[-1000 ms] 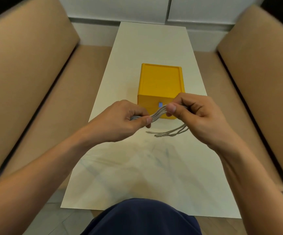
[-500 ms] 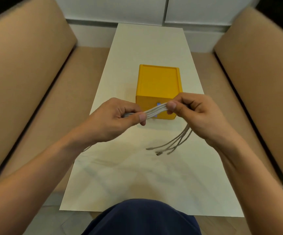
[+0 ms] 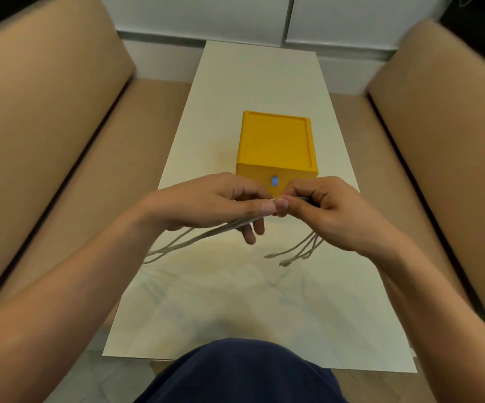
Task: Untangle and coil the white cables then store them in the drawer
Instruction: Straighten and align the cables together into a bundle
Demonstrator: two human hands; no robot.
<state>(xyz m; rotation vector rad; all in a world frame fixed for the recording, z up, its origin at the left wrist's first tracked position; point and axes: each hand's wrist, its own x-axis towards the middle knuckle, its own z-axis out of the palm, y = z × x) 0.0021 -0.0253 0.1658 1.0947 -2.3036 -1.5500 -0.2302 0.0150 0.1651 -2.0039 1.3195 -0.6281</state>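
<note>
— Two hands on the item, correct?

— Confirmed. The left hand (image 3: 220,203) and the right hand (image 3: 327,212) meet thumb to thumb above the table (image 3: 258,82), both pinched closed on one bundle of white cables (image 3: 206,235).

— Position of the bundle?

— It passes between the two pinches. From under the left hand several strands trail out and down to that hand's outer side and lie on the table. From under the right hand shorter ends hang below the palm, their connector tips (image 3: 286,261) near or on the table; contact cannot be determined.

— Coiled?

— Not coiled. Strands run loose and roughly parallel.

— The drawer?

— A yellow drawer box (image 3: 277,146) stands on the table just beyond the hands, its front face partly hidden behind the knuckles. It is closed. A small blue handle (image 3: 275,180) shows on the front, just above the gap between the two hands.

— Surroundings?

— Tan sofa cushions (image 3: 46,126) flank the table outside each forearm. A dark blue trouser knee (image 3: 241,373) sits below the hands, at the table's near edge.
</note>
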